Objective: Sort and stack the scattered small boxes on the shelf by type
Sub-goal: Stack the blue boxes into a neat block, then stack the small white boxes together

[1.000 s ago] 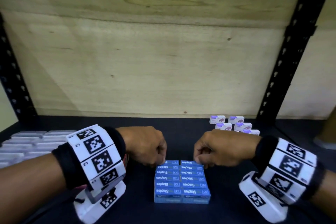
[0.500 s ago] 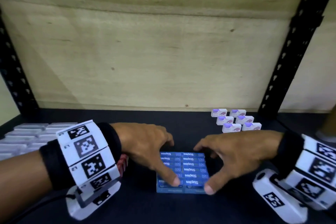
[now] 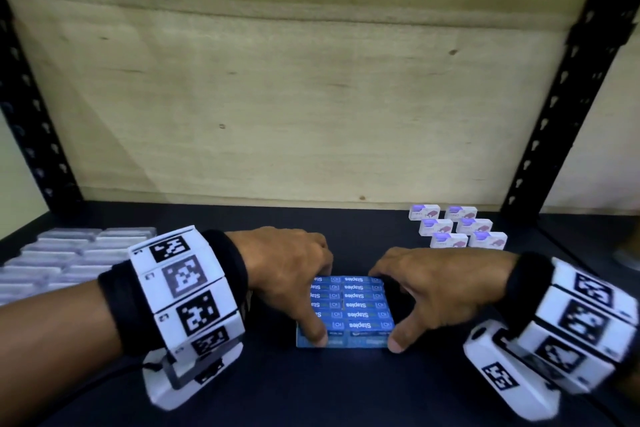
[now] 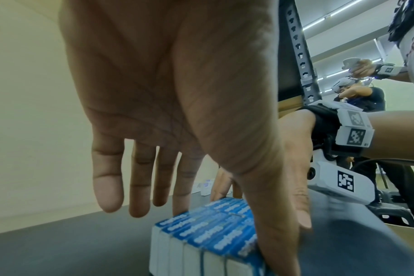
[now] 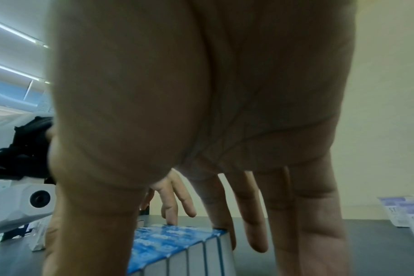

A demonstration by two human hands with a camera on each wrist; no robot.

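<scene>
A person reaches both hands onto a dark shelf [image 3: 346,392] backed by a pale wooden board [image 3: 311,97]. The landmark is a block of blue staple boxes [image 3: 360,305], standing on edge in two tight columns on the shelf, near its front edge.

Far to the left of the blue block lie rows of flat grey boxes [image 3: 62,260], blurred, already laid together.

Just left of the block comes the left hand [image 3: 287,267], a marker band on its wrist. Its fingers are spread and nearly straight. The thumb presses the block's near face, a fingertip touches the far edge, and the other fingers [image 4: 109,183] hang clear of the block. The hand brackets the block rather than gripping it.

Just right of the block, the right hand [image 3: 440,291] mirrors this: it is spread wide, with the thumb against the near right corner and fingertips at the far right edge. Its fingers are not curled around anything.

Behind the block and to its right stand small white boxes with purple tops [image 3: 457,227], in two short columns, well apart from the blue ones.

The step in hand appears to be squaring up the blue block, with all three kinds already grouped. The next move probably calls for even, gentle pressure from both sides, so that no upright box tips or slides out of line.
</scene>
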